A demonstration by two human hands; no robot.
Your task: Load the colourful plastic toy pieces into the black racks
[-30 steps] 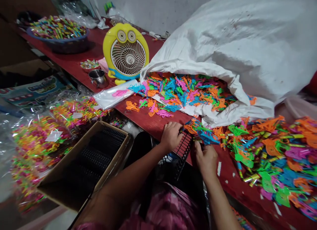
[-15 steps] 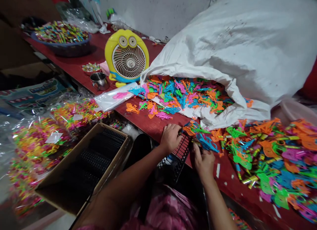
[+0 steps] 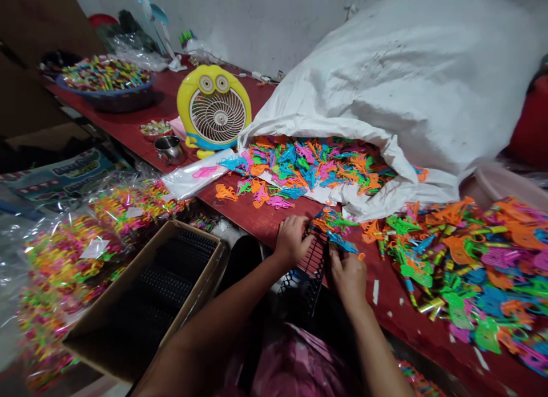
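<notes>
My left hand grips the upper left edge of a black plastic rack, a grid of thin bars with rings along its lower part. The rack is tilted between the table edge and my lap. My right hand is at the rack's right edge, fingers closed on a blue plastic toy; its fingertips are partly hidden. Several coloured plastic toys lie at the rack's far end.
A white sack spills coloured toys onto the red table. At right lies a heap of toys and striped tubes. A cardboard box of black racks stands at left, beside bagged toys. Behind is a yellow fan.
My right hand has shifted slightly left and turned, bringing the blue toy closer to the rack. My left hand keeps its hold. The camera view has tilted slightly.
</notes>
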